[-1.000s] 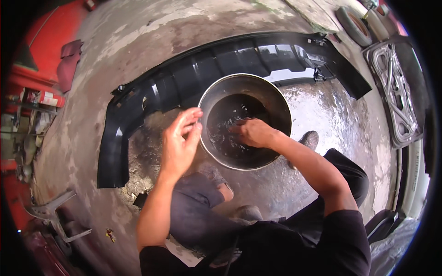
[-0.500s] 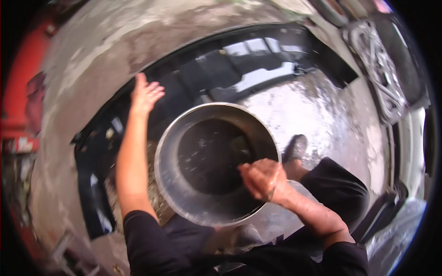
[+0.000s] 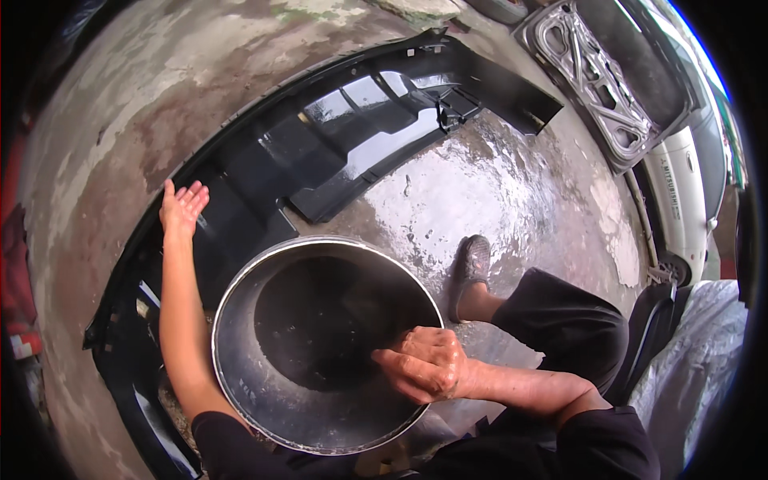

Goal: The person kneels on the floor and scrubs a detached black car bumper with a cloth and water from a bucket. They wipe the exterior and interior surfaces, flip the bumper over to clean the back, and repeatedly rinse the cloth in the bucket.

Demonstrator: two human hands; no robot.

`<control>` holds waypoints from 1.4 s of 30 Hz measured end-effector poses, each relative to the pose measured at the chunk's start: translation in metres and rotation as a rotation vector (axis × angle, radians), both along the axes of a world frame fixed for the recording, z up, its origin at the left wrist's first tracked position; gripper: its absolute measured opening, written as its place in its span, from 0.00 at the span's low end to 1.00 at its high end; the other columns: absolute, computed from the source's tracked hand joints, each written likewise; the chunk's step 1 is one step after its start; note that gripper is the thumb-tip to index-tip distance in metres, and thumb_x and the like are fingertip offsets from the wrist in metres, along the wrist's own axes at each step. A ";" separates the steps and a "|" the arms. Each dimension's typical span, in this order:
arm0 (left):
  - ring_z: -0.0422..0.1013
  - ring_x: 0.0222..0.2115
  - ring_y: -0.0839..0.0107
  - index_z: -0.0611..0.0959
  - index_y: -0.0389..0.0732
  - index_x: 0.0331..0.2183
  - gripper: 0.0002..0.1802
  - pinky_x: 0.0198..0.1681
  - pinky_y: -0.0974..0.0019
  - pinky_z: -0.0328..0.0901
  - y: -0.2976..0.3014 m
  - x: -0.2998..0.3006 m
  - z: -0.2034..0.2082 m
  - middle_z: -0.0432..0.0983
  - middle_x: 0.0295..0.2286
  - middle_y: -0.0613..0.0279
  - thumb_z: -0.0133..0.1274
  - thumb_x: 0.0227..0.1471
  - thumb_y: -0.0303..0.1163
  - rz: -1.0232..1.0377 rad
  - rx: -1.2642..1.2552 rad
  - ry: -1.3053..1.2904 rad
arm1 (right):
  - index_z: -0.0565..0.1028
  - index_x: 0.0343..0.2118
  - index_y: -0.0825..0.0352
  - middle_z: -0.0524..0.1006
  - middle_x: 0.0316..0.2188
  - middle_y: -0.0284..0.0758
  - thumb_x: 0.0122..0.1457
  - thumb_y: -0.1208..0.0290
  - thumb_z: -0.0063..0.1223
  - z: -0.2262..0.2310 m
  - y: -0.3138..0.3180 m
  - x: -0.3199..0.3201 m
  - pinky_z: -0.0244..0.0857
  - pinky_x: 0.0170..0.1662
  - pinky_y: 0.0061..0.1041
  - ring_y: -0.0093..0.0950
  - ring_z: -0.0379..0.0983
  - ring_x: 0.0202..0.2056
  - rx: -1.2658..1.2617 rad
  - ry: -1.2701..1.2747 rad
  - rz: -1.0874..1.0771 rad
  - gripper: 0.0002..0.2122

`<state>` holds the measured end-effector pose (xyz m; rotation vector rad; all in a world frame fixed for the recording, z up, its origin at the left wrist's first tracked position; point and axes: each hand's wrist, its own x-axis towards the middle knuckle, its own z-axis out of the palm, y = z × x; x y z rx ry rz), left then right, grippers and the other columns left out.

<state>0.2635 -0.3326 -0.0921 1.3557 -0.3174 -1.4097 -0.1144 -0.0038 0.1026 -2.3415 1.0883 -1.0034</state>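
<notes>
Through my remote feed, the right hand is clenched on the right rim of the metal basin, between the forearms. Past the basin's far left side, the left hand is open, fingers slightly apart, over the black bumper.

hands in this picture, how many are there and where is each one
2: the left hand, spread open above the black bumper, and the right hand, curled at the right side of the metal basin. No others show.

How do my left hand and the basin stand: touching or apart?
Apart: the head view shows black bumper between the left hand and the basin.
</notes>
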 end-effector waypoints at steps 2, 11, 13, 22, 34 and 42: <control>0.80 0.30 0.54 0.72 0.25 0.45 0.28 0.31 0.56 0.77 0.011 -0.014 0.012 0.79 0.33 0.44 0.54 0.60 0.45 -0.357 0.099 -0.351 | 0.78 0.39 0.74 0.67 0.15 0.27 0.41 0.80 0.63 -0.002 0.001 -0.002 0.63 0.20 0.24 0.26 0.69 0.16 0.020 0.012 -0.008 0.17; 0.76 0.41 0.47 0.77 0.42 0.50 0.28 0.42 0.48 0.71 -0.025 -0.006 0.038 0.81 0.35 0.47 0.65 0.47 0.36 -0.730 -0.208 -1.994 | 0.77 0.36 0.76 0.67 0.15 0.29 0.43 0.82 0.59 0.005 0.001 -0.002 0.60 0.20 0.27 0.27 0.66 0.15 0.106 -0.054 0.004 0.14; 0.77 0.41 0.49 0.77 0.41 0.46 0.24 0.40 0.48 0.71 -0.027 -0.014 0.037 0.81 0.34 0.48 0.64 0.47 0.33 -0.709 -0.165 -2.077 | 0.77 0.37 0.76 0.66 0.15 0.29 0.43 0.81 0.59 0.005 0.000 -0.006 0.60 0.20 0.28 0.28 0.66 0.16 0.093 -0.079 0.005 0.14; 0.75 0.37 0.53 0.76 0.41 0.33 0.14 0.38 0.49 0.71 0.032 -0.061 0.135 0.76 0.31 0.55 0.62 0.42 0.26 -0.645 -0.617 -2.132 | 0.74 0.29 0.70 0.68 0.16 0.34 0.49 0.78 0.60 0.018 0.006 -0.007 0.64 0.22 0.33 0.33 0.70 0.18 0.079 0.013 -0.064 0.06; 0.76 0.30 0.46 0.76 0.40 0.32 0.09 0.32 0.45 0.69 0.095 -0.103 0.453 0.80 0.28 0.50 0.58 0.45 0.27 -0.523 -0.800 -2.487 | 0.78 0.40 0.72 0.80 0.30 0.43 0.53 0.73 0.53 0.016 0.007 -0.014 0.73 0.38 0.33 0.36 0.79 0.31 0.477 -0.564 -0.130 0.13; 0.75 0.30 0.48 0.76 0.40 0.28 0.08 0.31 0.46 0.68 0.211 -0.115 0.627 0.77 0.26 0.51 0.56 0.40 0.26 -0.337 -0.934 -2.651 | 0.59 0.61 0.74 0.64 0.55 0.53 0.61 0.67 0.49 -0.025 -0.121 -0.016 0.76 0.43 0.43 0.49 0.74 0.46 1.198 -1.446 -0.214 0.27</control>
